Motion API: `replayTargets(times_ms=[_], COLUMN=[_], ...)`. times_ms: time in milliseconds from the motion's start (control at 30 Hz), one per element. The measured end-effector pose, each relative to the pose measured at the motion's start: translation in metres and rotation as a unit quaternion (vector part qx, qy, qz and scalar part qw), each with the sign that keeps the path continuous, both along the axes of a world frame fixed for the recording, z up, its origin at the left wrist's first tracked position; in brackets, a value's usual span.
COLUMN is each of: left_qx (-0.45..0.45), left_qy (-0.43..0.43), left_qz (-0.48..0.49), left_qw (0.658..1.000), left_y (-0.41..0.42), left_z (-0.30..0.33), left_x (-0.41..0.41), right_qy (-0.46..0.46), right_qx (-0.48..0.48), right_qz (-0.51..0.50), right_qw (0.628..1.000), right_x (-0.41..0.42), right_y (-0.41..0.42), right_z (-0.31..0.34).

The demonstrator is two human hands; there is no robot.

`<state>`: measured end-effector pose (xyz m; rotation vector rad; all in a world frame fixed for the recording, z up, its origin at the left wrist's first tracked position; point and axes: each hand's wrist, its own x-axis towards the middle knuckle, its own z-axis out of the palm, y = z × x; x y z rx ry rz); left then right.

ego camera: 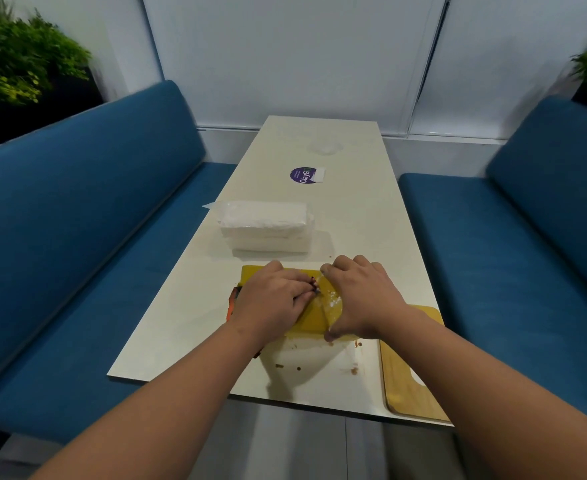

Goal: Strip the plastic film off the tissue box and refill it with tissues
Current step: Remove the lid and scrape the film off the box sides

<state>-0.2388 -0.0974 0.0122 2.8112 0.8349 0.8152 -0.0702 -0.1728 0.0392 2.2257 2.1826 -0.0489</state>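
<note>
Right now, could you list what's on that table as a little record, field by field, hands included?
tissue box: yellow, lying flat near the table's front edge
left hand: on the box top, fingers curled, pinching something small at the middle
right hand: spread over the box, steadying it
tissue pack: white, plastic-wrapped, just beyond the box
wooden board: at the table's right front corner
sticker: purple, round, farther along the table

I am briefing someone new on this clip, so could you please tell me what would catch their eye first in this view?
Both hands meet on the yellow tissue box near the table's front edge: the left hand works at its top while the right hand spreads over it. Just beyond lies a white stack of tissues in clear wrap, and blue benches flank the table on both sides.
</note>
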Motion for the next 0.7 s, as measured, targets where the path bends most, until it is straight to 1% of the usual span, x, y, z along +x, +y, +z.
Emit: replayTargets(times_ms=[67,133,333,400,500,700], left_qx=[-0.021,-0.016,0.027,0.038,0.005,0.022], left_qy=[0.0,0.0,0.047,0.038,0.016,0.001], left_qz=[0.015,0.01,-0.1,-0.085,-0.025,-0.068], left_qw=[1.0,1.0,0.994,0.995,1.0,0.997], left_y=[0.006,0.006,-0.013,-0.006,0.001,-0.01], left_z=[0.005,0.006,0.0,0.005,0.011,-0.003], left_x=[0.008,0.01,-0.016,-0.011,-0.004,-0.016], right_qy=[-0.002,-0.004,0.001,-0.001,-0.001,0.029], right_qx=[-0.002,-0.001,0.008,0.009,0.009,0.029], right_qz=[0.0,0.003,0.003,0.003,0.002,0.002], right_qw=[1.0,1.0,1.0,1.0,1.0,0.999], right_x=[0.0,0.0,0.0,0.001,0.001,0.006], right_y=[0.0,0.0,-0.002,-0.001,0.0,-0.005], right_z=[0.0,0.0,-0.002,-0.002,-0.002,-0.007])
